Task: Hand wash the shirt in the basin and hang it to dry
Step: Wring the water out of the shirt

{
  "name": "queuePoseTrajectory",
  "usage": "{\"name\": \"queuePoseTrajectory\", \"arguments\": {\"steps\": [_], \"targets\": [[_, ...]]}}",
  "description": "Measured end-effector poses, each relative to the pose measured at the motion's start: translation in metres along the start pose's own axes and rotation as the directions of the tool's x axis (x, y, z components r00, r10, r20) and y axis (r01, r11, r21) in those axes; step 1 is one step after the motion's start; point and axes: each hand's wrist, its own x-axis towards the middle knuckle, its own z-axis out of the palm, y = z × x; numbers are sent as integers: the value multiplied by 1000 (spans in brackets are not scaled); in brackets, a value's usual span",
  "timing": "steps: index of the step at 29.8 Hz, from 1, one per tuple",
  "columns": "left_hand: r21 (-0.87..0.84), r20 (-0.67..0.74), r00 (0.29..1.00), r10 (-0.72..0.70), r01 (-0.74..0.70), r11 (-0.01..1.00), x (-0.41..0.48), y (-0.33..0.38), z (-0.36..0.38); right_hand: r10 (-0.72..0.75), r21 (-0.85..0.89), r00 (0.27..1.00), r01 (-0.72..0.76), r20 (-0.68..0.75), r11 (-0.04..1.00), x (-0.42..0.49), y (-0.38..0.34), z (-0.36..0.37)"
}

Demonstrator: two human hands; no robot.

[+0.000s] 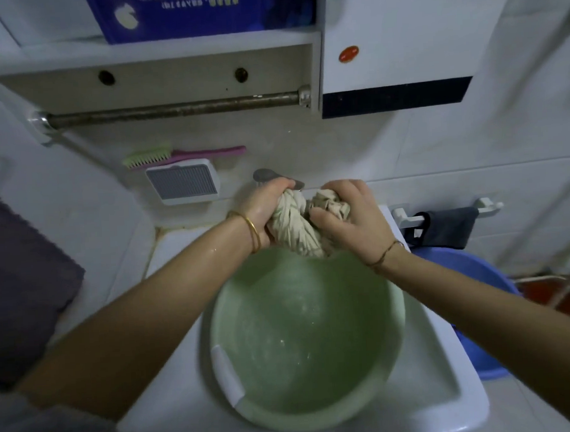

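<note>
Shirt point(294, 228), cream & twisted into a rope, was held up over the far rim of the green basin point(301, 329), upper centre of frame. L hand point(264, 210) had its grip closed tight round the shirt's left end, fingers curled over the top. R hand point(346, 219) gripped the bunched right end, thumb in front. Thin bangle on each wrist. Basin sat in a white sink point(446, 355), centre-bottom, pale flecks inside it. Tap point(265, 175) showed just behind L hand. Green-pink brush point(176, 155) & white grille box point(184, 184) were upper left; blue tub point(469, 273) at right.
</note>
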Motion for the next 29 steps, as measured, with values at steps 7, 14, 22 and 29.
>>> {"name": "queuePoseTrajectory", "arguments": {"steps": [7,14,22,29], "targets": [[272,-58,979,194,-172,947,-17,11,5,159,156,934,-218,319,963,-12,5,-22],[133,197,972,130,-158,978,-20,13,13,342,400,916,-399,209,825,-18,7,-34],[389,183,881,436,-472,791,-17,4,64,391,594,869,-494,305,635,-30,21,-78],[356,254,815,521,-580,733,-9,3,155,287,596,929,-371,235,713,-21,61,-159]]}}
